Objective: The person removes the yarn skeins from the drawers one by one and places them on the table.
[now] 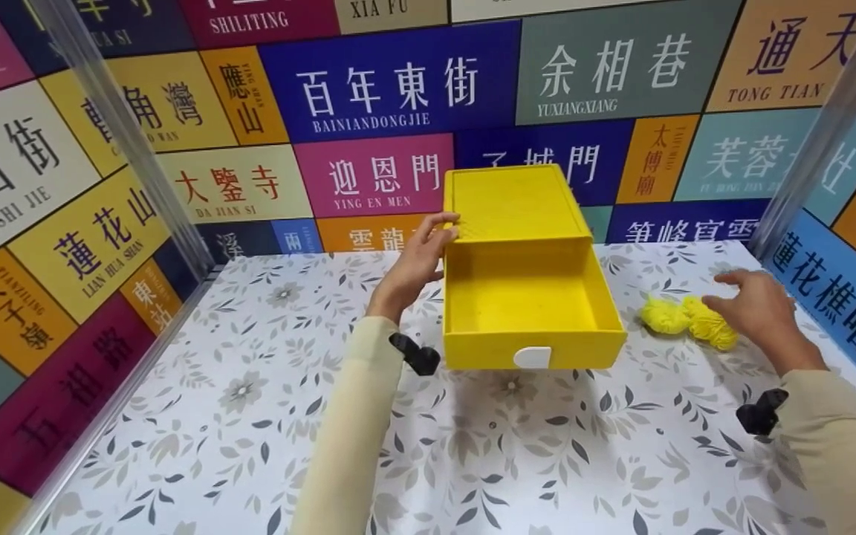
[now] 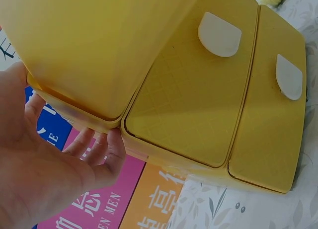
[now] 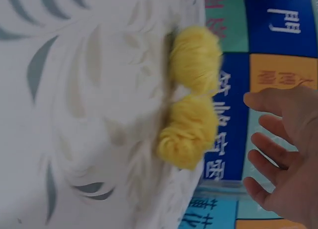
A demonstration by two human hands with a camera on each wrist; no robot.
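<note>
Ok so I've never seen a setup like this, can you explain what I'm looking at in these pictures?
There's no robot here, just a person's two bare hands. The wide picture comes from a camera worn on the head, looking forward and down; the two close ones come from the left and right wrists. On the leaf-patterned tabletop stands a yellow drawer unit with its top drawer pulled out. Two fluffy yellow bundles lie beside it. The left hand touches the unit's side. The right hand is near the bundles, holding nothing.
</note>
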